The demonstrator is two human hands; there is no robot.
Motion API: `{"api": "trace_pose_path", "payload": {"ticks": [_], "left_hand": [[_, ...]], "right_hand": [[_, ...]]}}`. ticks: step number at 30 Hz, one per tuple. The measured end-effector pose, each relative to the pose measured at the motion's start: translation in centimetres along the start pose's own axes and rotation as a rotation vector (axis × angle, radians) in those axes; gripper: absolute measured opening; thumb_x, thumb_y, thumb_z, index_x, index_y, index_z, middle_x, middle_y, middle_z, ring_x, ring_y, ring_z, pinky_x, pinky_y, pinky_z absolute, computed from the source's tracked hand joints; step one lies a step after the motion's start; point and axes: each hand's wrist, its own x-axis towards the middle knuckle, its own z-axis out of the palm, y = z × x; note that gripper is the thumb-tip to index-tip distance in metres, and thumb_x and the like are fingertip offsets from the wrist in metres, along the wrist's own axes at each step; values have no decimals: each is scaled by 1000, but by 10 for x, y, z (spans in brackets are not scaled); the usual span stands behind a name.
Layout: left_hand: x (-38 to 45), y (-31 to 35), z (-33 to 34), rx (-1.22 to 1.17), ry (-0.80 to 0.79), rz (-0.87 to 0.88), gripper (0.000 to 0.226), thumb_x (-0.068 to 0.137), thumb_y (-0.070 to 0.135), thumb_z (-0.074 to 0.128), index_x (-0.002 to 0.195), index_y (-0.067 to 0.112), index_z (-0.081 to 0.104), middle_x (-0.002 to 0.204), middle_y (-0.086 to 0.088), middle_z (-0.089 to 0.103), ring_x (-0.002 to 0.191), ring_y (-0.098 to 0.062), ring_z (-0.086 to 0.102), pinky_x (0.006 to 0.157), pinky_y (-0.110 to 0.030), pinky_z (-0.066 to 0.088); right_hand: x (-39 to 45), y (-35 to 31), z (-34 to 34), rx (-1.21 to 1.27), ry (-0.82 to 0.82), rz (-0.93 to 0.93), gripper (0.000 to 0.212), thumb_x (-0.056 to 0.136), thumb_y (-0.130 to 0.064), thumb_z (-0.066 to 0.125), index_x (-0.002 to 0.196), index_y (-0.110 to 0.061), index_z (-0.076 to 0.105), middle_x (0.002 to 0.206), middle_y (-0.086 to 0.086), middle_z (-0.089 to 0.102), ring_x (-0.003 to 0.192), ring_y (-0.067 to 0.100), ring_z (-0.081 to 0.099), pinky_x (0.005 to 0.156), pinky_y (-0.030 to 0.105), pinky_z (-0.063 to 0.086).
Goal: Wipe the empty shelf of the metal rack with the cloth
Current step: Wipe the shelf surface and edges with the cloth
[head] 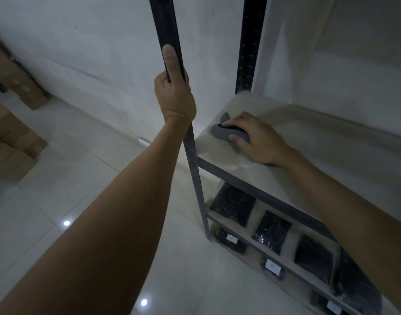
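Your cloth [229, 133] lies bunched near the shelf's [320, 155] back left corner, so that corner is likely the patch being wiped. Your right hand [256, 139] grips it from above, fingers curled round it, forearm reaching in across the front edge. Your left hand [174, 94] wraps the front post [165, 23], thumb straight up it, probably steadying the rack.

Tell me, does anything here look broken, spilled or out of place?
Nothing stands out. The right hand presses a crumpled grey cloth on the pale empty shelf, the left hand grips the dark metal rack post, and black packets lie in rows below.
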Motion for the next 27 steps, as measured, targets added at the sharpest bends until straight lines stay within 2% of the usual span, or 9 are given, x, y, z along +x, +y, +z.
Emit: {"api": "trace_pose_path", "payload": {"ticks": [3, 5, 7, 9, 12, 15, 21, 23, 27], "left_hand": [[0, 1, 0, 12, -10, 9, 58, 87, 64, 32, 48, 20, 30, 49, -1, 25, 50, -25, 23, 53, -39, 21], [1, 2, 0, 6, -15, 2, 58, 86, 65, 32, 50, 20, 28, 52, -5, 24, 53, -29, 21, 54, -44, 19], [1, 3, -1, 11, -18, -8, 59, 84, 68, 32, 50, 20, 26, 53, -6, 22, 56, -32, 18, 55, -45, 18], [-1, 3, -1, 11, -23, -20, 59, 82, 69, 32, 49, 20, 27, 52, -5, 23, 54, -28, 20, 54, -42, 18], [-2, 3, -1, 12, -26, -15, 59, 85, 66, 32, 49, 20, 29, 52, -4, 24, 51, -24, 22, 53, -38, 19], [-1, 4, 1, -1, -25, -10, 58, 86, 64, 32, 51, 19, 29, 54, -6, 24, 52, -25, 21, 54, -41, 18], [0, 0, 2, -44, -31, 17, 58, 93, 58, 32, 49, 21, 34, 50, -2, 29, 49, -22, 28, 51, -34, 23], [0, 2, 2, -52, -25, 8, 58, 91, 61, 32, 49, 21, 32, 51, -3, 27, 49, -22, 25, 52, -37, 19], [0, 3, 2, -61, -22, -15, 58, 86, 65, 34, 44, 24, 31, 50, -1, 25, 49, -22, 21, 54, -42, 15]], "right_hand": [[-22, -20, 19, 3, -9, -94, 40, 100, -31, 57, 139, -27, 56, 125, -3, 55, 107, 12, 57, 91, 37, 51], [-36, -37, 26, 71, -70, -164, 39, 100, -31, 58, 138, -29, 56, 119, -13, 52, 102, -2, 54, 87, 27, 50], [-40, -43, 20, 185, -145, -218, 37, 100, -27, 58, 137, -28, 59, 119, -16, 55, 106, -6, 53, 90, 20, 46], [-30, -29, 3, 258, -74, -172, 37, 100, -25, 57, 137, -24, 60, 126, -6, 60, 113, 3, 56, 98, 22, 46], [-3, 15, -25, 43, 121, 57, 36, 102, -28, 55, 138, -23, 56, 127, 1, 54, 113, 18, 56, 98, 34, 48], [2, 37, -20, -116, 95, 184, 39, 103, -28, 53, 140, -19, 53, 133, 6, 52, 118, 26, 55, 99, 38, 46], [-39, -12, 13, -104, 59, -47, 37, 105, -32, 45, 141, -22, 49, 129, 0, 49, 103, 19, 57, 82, 34, 49], [-52, -37, 24, -57, 6, -83, 37, 106, -33, 46, 141, -23, 49, 125, 0, 49, 100, 19, 57, 79, 37, 51], [-56, -47, 13, 177, -73, -156, 35, 104, -27, 51, 139, -20, 56, 120, -2, 54, 104, 13, 56, 89, 33, 49]]}}
